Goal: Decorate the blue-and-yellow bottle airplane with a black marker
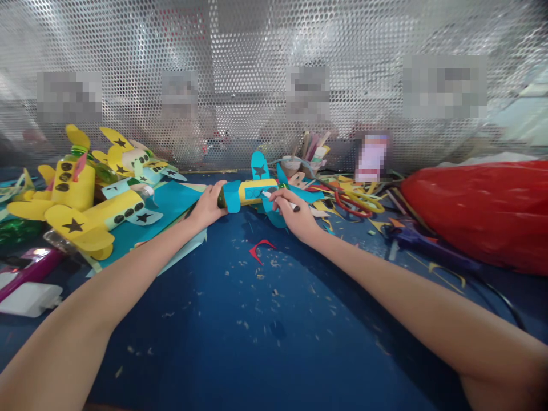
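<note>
My left hand [209,204] is closed around the tail end of a bottle airplane [256,191], a yellow body with blue paper wings and a black star on its fin. It lies on its side on the blue table [265,319]. My right hand [294,214] is closed on a white marker [280,200] with a dark tip, its point resting against the airplane's yellow middle. Both forearms stretch forward from the bottom corners.
Several finished yellow airplanes [89,200] crowd the left on teal paper [171,200]. A red paper scrap [260,248] and crumbs lie near my hands. Scissors [355,202], a cup of sticks [306,151], a red bag [479,208], a glue gun [422,240]; mesh wall behind.
</note>
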{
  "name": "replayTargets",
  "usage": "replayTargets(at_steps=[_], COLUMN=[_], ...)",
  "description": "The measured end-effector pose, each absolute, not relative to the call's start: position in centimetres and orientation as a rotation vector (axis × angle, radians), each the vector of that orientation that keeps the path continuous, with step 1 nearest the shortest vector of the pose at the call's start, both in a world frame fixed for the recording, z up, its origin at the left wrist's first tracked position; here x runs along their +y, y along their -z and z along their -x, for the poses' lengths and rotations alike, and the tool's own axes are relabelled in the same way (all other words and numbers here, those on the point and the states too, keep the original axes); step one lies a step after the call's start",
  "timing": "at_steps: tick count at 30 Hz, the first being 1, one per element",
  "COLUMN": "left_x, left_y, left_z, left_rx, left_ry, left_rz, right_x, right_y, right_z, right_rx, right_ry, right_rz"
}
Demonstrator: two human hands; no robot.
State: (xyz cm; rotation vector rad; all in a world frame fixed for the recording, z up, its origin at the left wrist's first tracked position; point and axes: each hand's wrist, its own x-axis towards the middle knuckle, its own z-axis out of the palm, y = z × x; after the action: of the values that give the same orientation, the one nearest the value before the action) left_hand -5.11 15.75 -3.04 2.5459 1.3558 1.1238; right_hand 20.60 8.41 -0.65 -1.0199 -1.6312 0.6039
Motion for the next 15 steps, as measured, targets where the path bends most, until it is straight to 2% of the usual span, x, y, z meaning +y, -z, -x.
replayTargets(at_steps=[15], left_x=[15.51], left_y=[2.80], left_z=[5.02], left_rx=[1.379], left_ry=[-1.113], left_rz=[-2.572], right_x=[8.29], right_y=[0.54], right_z=[-20.59], right_rx=[-1.608], right_ry=[-0.613], right_rz=[1.033])
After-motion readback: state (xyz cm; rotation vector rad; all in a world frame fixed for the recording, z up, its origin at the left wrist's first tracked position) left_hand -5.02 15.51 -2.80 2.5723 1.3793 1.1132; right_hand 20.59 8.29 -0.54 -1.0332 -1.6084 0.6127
